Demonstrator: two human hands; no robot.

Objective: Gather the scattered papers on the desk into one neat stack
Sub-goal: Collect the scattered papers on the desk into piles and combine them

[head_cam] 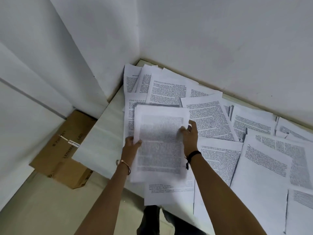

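Several printed white sheets [213, 116] lie scattered and overlapping across the white desk [105, 133], from the far corner to the near right. A small bundle of sheets [159, 143], blurred by motion, is lifted above the desk's left part. My left hand [133, 143] grips the bundle's left edge, thumb on top. My right hand [189, 134] holds the bundle's right edge, with its fingers curled over the top sheet. One more sheet [169, 192] lies under the bundle and hangs over the desk's front edge.
White walls meet in a corner [139, 55] just behind the desk. A brown cardboard box [62, 150] stands on the floor to the left of the desk. The desk's left strip shows bare surface. My dark trousers [152, 221] show below the front edge.
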